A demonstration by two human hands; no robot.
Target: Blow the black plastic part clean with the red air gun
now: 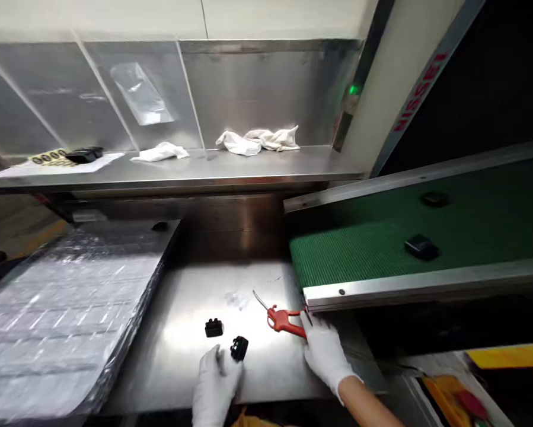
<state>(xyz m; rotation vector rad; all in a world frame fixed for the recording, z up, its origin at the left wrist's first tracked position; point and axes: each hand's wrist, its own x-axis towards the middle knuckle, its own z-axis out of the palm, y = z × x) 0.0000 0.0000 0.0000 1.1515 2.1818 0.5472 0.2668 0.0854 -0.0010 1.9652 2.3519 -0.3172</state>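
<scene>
My left hand [215, 385], in a white glove, holds a small black plastic part [239, 347] at its fingertips just above the steel table [181, 356]. A second black part [213, 327] lies on the table a little to the left and further back. Wearing a white glove too, my right hand [325, 353] grips the handle of a red air blow gun [283, 319], whose thin metal nozzle points back left. The gun rests low over the table by the conveyor's end.
A green conveyor belt [382, 249] carrying two black parts [421, 247] slopes in from the right. A tray wrapped in clear plastic [61, 308] fills the left. The steel shelf [181, 169] behind holds white cloths [257, 141], paper and a black item.
</scene>
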